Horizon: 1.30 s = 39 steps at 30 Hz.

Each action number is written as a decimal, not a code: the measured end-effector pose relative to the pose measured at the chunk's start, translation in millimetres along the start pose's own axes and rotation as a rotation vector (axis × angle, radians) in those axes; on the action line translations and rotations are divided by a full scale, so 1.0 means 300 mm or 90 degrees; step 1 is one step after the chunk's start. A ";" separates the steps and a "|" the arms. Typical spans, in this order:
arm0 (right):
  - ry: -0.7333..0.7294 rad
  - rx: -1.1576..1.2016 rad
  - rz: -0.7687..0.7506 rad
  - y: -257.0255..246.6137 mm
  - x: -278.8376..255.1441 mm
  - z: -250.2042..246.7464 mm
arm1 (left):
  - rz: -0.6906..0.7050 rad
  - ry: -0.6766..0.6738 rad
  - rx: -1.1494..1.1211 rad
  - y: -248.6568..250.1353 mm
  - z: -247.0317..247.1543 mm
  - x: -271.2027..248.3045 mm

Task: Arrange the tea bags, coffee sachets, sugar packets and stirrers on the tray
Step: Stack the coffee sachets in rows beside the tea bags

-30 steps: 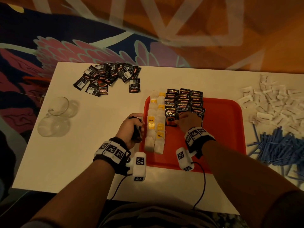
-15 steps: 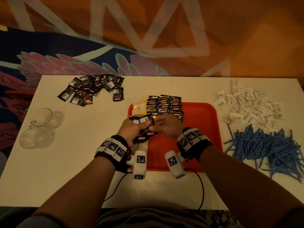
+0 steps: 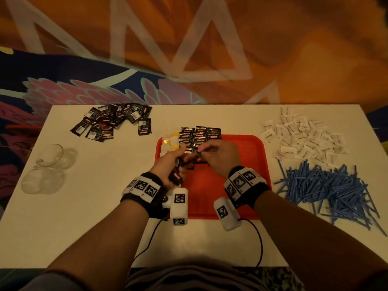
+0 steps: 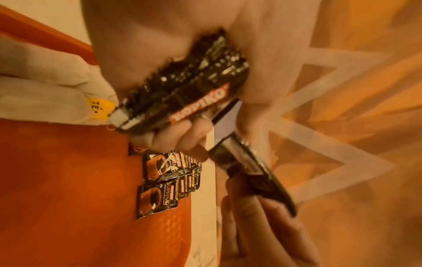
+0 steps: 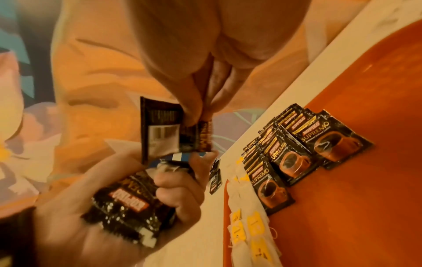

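An orange tray (image 3: pixel 247 156) lies in the middle of the white table (image 3: pixel 94 206). Rows of black coffee sachets (image 3: pixel 199 134) and a column of tea bags (image 3: pixel 170 141) with yellow tags cover its far left part. My left hand (image 3: pixel 174 162) grips a stack of coffee sachets (image 4: pixel 182 90) above the tray's left side. My right hand (image 3: pixel 214 152) pinches a single coffee sachet (image 5: pixel 198 137) by its corner, right beside the left hand's fingertips. In the right wrist view the stack of coffee sachets (image 5: pixel 128 207) sits in the left palm.
A loose pile of coffee sachets (image 3: pixel 111 120) lies at the table's far left. White sugar packets (image 3: pixel 302 137) are heaped at the far right, with blue stirrers (image 3: pixel 327 187) spread in front of them. Clear glass cups (image 3: pixel 48 166) stand at the left edge.
My right hand left the tray's sachet rows and came to the left hand, where it now pinches one sachet from the stack. The left hand lifted over the tray.
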State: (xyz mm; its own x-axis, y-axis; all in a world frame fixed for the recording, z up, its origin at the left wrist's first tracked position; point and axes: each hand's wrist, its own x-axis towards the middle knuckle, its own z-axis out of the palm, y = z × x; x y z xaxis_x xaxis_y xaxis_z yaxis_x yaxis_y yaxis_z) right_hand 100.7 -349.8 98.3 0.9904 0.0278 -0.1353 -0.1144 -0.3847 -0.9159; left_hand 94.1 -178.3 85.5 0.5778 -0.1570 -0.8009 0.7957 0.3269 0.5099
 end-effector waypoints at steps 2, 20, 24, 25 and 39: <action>-0.007 0.027 -0.016 0.005 -0.009 -0.002 | -0.014 -0.001 0.012 0.007 0.008 -0.007; -0.112 -0.052 0.093 0.030 0.001 -0.016 | 0.197 0.101 0.177 0.016 0.073 -0.063; -0.125 -0.102 0.051 0.025 -0.006 0.000 | 0.172 0.165 0.152 0.016 0.088 -0.061; -0.127 -0.105 0.049 0.027 -0.008 0.002 | 0.178 0.177 0.153 0.012 0.091 -0.059; -0.134 -0.248 0.174 0.226 0.042 0.011 | 0.282 0.225 0.562 -0.039 0.012 0.058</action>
State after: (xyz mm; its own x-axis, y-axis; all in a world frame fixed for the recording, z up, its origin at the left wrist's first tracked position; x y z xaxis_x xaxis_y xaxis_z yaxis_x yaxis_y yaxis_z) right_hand 105.1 -372.6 33.2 0.8868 0.0470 -0.4598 -0.2905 -0.7170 -0.6336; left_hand 95.7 -188.2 66.7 0.8767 0.1389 -0.4605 0.4588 -0.5292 0.7138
